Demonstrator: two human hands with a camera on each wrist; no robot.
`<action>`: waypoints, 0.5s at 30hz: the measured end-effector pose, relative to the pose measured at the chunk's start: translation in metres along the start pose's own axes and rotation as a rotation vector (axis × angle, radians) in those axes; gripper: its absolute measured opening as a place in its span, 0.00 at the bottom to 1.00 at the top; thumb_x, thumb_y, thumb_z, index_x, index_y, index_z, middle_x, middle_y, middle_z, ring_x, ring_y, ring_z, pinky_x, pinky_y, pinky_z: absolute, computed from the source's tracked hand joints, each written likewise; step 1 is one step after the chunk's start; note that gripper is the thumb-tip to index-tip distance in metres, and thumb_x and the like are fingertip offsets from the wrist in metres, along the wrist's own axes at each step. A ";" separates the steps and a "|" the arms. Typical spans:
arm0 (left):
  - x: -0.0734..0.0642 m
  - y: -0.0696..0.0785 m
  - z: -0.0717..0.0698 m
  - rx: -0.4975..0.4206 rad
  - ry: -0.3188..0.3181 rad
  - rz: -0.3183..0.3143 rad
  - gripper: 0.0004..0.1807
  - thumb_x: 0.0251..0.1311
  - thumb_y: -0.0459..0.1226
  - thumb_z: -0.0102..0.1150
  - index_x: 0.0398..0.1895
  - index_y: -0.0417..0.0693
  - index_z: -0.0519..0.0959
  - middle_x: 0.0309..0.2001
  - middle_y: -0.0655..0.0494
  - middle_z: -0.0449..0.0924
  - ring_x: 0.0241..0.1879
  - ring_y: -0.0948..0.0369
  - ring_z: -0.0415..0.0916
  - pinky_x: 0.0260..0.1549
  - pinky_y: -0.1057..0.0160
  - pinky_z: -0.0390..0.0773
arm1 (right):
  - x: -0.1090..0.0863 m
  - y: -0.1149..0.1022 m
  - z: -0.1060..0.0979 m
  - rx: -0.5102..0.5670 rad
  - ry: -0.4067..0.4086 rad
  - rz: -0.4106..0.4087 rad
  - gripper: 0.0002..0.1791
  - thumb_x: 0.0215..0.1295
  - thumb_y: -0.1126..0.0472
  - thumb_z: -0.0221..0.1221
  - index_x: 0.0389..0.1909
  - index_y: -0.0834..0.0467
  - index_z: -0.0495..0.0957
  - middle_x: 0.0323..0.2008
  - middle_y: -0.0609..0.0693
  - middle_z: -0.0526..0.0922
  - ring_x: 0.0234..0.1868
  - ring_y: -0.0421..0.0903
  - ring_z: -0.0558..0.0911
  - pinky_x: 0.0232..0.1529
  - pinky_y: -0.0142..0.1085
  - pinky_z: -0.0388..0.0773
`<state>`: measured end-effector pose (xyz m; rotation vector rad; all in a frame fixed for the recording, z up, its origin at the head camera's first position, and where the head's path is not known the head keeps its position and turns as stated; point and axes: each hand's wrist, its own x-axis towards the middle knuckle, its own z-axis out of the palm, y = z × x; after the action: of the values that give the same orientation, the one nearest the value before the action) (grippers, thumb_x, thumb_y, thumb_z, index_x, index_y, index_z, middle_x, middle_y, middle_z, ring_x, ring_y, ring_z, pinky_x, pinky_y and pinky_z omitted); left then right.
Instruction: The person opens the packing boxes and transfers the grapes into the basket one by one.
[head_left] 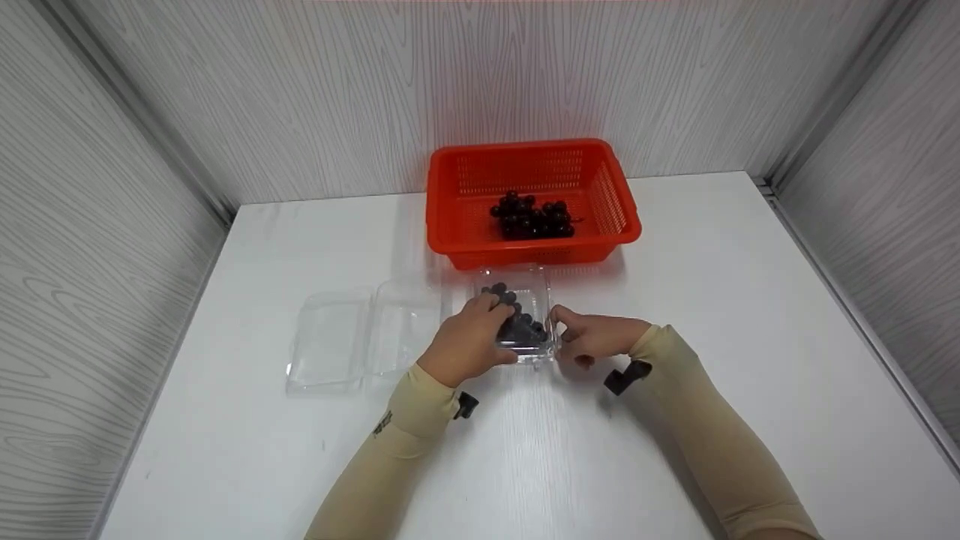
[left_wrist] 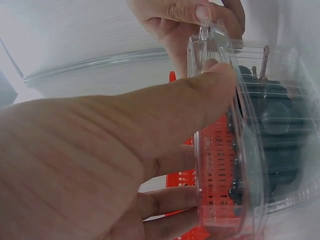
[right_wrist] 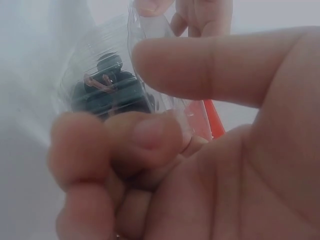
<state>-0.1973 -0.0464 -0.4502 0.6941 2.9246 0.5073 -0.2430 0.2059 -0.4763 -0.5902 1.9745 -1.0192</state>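
A clear plastic box (head_left: 534,300) with a bunch of dark grapes (head_left: 523,330) inside sits on the table in front of the red basket. My left hand (head_left: 469,337) lies over its left side. In the left wrist view, the left thumb (left_wrist: 200,95) presses the near rim while the other fingers stretch across the top. At the near right corner, my right hand (head_left: 596,335) pinches the box's rim between thumb and curled index finger. The grapes (left_wrist: 272,115) show through the ribbed wall.
The red basket (head_left: 532,251) stands against the back wall, holding more dark grapes (head_left: 531,217). An open clear plastic clamshell (head_left: 330,341) lies on the table (head_left: 225,450) to the left. Wood-grain walls (head_left: 300,97) border the back and both sides.
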 end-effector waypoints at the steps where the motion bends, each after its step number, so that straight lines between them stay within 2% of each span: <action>1: 0.000 0.000 0.000 -0.001 -0.005 -0.003 0.39 0.56 0.47 0.78 0.69 0.43 0.76 0.70 0.40 0.71 0.69 0.47 0.70 0.63 0.47 0.77 | 0.000 0.000 0.000 0.002 0.002 -0.001 0.22 0.67 0.67 0.54 0.57 0.53 0.59 0.20 0.49 0.72 0.22 0.46 0.71 0.30 0.38 0.70; 6: 0.000 0.001 -0.001 -0.003 -0.020 -0.020 0.39 0.56 0.47 0.78 0.70 0.44 0.75 0.71 0.40 0.70 0.70 0.47 0.69 0.64 0.48 0.76 | 0.000 -0.002 0.000 0.008 0.006 0.009 0.22 0.66 0.67 0.54 0.57 0.53 0.59 0.21 0.49 0.72 0.22 0.46 0.71 0.30 0.38 0.70; 15: 0.001 0.001 0.001 0.003 -0.015 -0.014 0.39 0.56 0.47 0.78 0.70 0.44 0.75 0.69 0.41 0.70 0.67 0.47 0.72 0.64 0.48 0.76 | 0.001 0.001 0.000 0.024 0.002 -0.010 0.24 0.65 0.68 0.54 0.58 0.54 0.58 0.20 0.49 0.71 0.21 0.45 0.69 0.29 0.37 0.69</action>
<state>-0.1973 -0.0451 -0.4503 0.6743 2.9149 0.4950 -0.2434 0.2060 -0.4779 -0.5867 1.9601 -1.0480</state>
